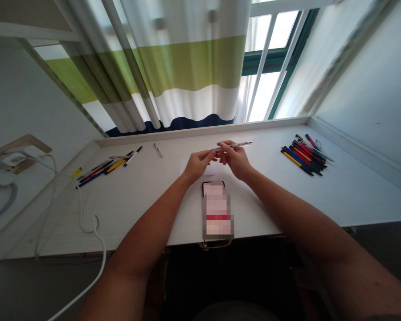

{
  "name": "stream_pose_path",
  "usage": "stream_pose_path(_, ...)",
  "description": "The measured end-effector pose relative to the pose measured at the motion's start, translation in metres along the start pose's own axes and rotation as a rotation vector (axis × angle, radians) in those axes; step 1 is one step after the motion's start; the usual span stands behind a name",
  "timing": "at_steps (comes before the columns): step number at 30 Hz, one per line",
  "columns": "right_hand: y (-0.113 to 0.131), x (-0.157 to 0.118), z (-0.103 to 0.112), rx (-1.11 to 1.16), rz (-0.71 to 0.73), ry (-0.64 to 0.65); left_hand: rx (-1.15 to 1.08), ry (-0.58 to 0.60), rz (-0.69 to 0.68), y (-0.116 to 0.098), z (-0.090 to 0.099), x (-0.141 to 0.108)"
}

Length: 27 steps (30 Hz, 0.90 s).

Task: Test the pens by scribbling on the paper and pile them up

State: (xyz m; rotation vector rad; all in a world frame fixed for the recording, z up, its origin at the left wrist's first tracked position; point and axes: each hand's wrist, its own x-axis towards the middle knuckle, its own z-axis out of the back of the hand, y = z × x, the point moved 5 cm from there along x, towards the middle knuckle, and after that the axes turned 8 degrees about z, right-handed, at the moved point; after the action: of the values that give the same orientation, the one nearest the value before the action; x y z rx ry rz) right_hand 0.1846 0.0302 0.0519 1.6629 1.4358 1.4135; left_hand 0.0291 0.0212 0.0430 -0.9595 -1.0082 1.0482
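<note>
Both my hands hold a slim, light-coloured pen [243,144] level above the middle of the desk [147,196]. My left hand [198,165] pinches its left end between thumb and fingers. Further along, the fingers of my right hand [236,159] close round the pen, and its dark narrow tip sticks out to the right. Partly hidden beneath my hands lies a white sheet or pad [186,166]. Nearer to me is a phone [217,209] with a blurred screen, lying between my forearms.
Several pens [305,156] are heaped at the right, and several more pens [107,168] lie at the left. A single pen [157,150] rests near the back ledge [200,133]. A white cable [102,249] hangs over the front-left edge. Behind stands a striped curtain [194,67].
</note>
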Motion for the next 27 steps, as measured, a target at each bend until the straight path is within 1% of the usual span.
stream_pose_path(1,-0.002,0.001,0.004,-0.029,-0.015,-0.024,0.147,0.004,-0.046,0.0,0.004,0.0)
stream_pose_path(3,-0.005,0.003,0.011,-0.084,-0.02,-0.055,0.463,-0.053,-0.131,0.0,0.019,0.001)
stream_pose_path(5,-0.007,0.005,0.015,-0.142,-0.012,-0.029,0.699,-0.143,-0.18,0.002,0.037,0.004)
stream_pose_path(6,-0.009,0.005,0.014,-0.179,-0.012,0.002,0.787,-0.151,-0.184,0.005,0.044,0.006)
stream_pose_path(7,-0.012,0.004,0.012,-0.224,-0.015,0.039,0.857,-0.138,-0.174,0.009,0.048,0.008)
stream_pose_path(9,-0.019,0.003,0.006,-0.335,-0.017,0.087,0.96,-0.04,-0.112,0.02,0.049,0.011)
stream_pose_path(11,-0.026,0.001,-0.001,-0.45,-0.013,0.092,1.011,0.074,-0.022,0.033,0.041,0.011)
stream_pose_path(13,-0.031,0.002,-0.006,-0.548,-0.01,0.088,1.029,0.137,0.054,0.041,0.03,0.01)
stream_pose_path(16,-0.033,0.005,-0.008,-0.699,0.003,0.064,1.045,0.137,0.098,0.044,0.016,0.008)
stream_pose_path(18,-0.032,0.008,-0.006,-0.789,0.026,0.031,1.051,0.121,0.107,0.043,0.011,0.008)
stream_pose_path(21,-0.031,0.011,-0.002,-0.872,0.05,0.019,1.055,0.118,0.113,0.041,0.011,0.007)
stream_pose_path(27,-0.034,0.012,-0.002,-0.952,0.049,0.063,1.066,0.135,0.134,0.038,0.013,0.005)
